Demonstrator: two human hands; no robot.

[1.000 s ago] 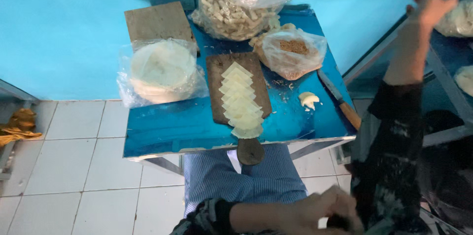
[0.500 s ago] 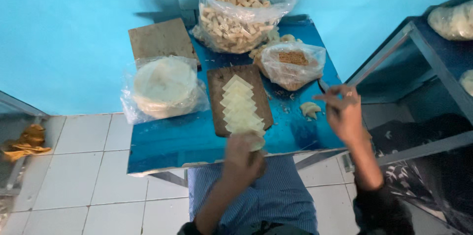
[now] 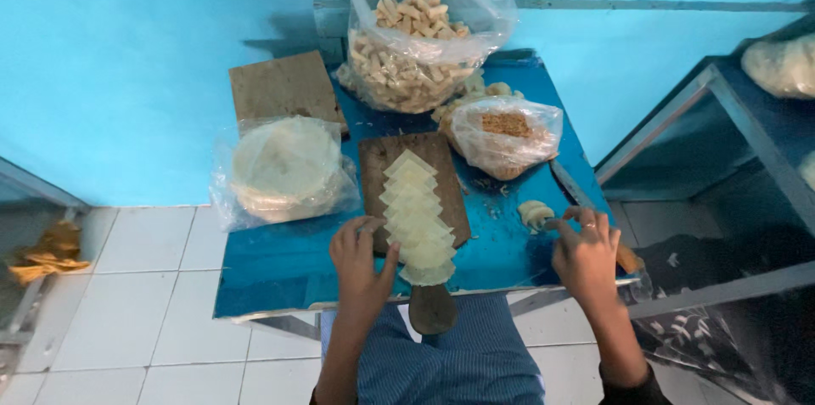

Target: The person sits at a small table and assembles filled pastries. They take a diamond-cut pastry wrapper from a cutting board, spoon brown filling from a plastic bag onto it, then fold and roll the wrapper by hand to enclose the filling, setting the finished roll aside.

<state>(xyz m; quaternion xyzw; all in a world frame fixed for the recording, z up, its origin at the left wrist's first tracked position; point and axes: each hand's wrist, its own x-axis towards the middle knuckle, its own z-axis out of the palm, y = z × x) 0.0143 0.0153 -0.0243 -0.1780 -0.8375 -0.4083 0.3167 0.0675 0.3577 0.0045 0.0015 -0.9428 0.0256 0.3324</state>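
The left hand (image 3: 361,262) rests open, fingers spread and grasping nothing, its fingertips on the near left edge of the long brown wooden paddle-shaped cutting board (image 3: 416,193) and just beside the overlapping row of pale yellow, thin square wrappers (image 3: 416,216) that runs down the board's middle. The board's rounded handle sticks out past the table edge, below that hand. To the right, the right hand (image 3: 586,254) is curled around what seems to be the handle of a knife (image 3: 570,186), though the hand hides the grip itself; the blade lies beyond its fingers. Just left of those fingers sits a small pale folded dumpling (image 3: 535,214). Farther out on the blue table (image 3: 280,265) are a clear bag of round white wrappers (image 3: 284,169), a bag of brown filling (image 3: 507,135) and a large bag of beige sticks (image 3: 407,53).
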